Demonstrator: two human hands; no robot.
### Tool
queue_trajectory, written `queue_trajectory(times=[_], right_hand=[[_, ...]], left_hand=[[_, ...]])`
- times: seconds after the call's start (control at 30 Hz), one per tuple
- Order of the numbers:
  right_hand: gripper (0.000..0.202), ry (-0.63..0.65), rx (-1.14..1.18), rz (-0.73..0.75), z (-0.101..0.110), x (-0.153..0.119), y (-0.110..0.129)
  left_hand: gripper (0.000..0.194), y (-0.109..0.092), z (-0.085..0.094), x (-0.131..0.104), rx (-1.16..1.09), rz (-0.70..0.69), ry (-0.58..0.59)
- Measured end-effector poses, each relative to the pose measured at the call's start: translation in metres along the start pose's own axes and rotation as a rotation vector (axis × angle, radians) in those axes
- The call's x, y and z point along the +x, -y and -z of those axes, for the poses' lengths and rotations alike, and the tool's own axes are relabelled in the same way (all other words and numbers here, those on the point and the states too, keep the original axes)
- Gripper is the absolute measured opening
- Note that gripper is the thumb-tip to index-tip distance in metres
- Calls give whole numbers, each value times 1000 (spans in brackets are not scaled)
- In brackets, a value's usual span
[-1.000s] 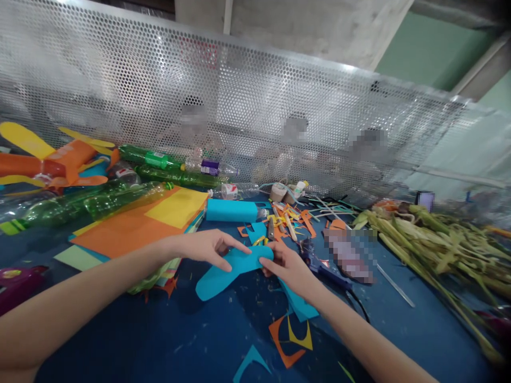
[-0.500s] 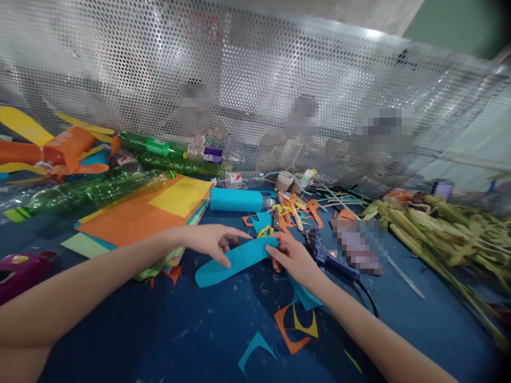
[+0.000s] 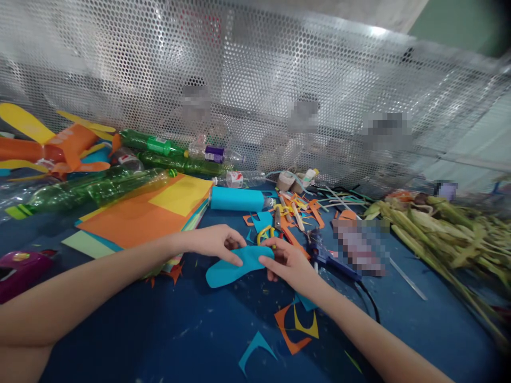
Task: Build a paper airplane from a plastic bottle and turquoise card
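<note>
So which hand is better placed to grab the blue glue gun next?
Probably the right hand: the blue glue gun lies just to its right, though that hand holds the blue paper cutout. The left hand is farther away.

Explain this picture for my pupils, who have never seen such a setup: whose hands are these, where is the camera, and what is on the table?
There is no machine here: a person works with two bare hands. The camera is worn on the head, looking forward and down. The right hand pinches one end of a blue paper cutout between its fingers; the left hand has its thumb over the paper. On the dark blue table are coloured sheets, a blue-wrapped bottle, green bottles, paper scraps, what looks like a glue gun and leafy stalks.
</note>
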State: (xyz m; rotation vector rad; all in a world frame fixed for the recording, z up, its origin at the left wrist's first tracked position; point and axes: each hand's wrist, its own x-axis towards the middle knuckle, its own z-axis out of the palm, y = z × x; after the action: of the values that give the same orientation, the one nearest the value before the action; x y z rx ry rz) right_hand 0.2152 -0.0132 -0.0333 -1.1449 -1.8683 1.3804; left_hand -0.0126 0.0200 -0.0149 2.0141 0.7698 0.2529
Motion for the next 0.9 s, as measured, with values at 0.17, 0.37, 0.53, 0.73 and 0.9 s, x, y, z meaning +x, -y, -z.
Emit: queue_trajectory(times=[0.17, 0.37, 0.53, 0.73, 0.9], right_hand=[[20, -15, -196, 95, -3, -1, -5], [22, -380, -820, 347, 7, 2, -8], [32, -327, -1154, 390, 15, 4, -11], [21, -293, -1284, 391, 13, 5, -17], [7, -301, -1315, 407, 9, 5, -20]], left_hand=[[30, 1, -3, 1, 97, -45, -51], [26, 10, 7, 4, 319, -8, -292], [39, 26, 21, 2, 482, 147, -516], [43, 39, 25, 0, 707, 146, -542], [42, 40, 14, 2, 853, 82, -565]])
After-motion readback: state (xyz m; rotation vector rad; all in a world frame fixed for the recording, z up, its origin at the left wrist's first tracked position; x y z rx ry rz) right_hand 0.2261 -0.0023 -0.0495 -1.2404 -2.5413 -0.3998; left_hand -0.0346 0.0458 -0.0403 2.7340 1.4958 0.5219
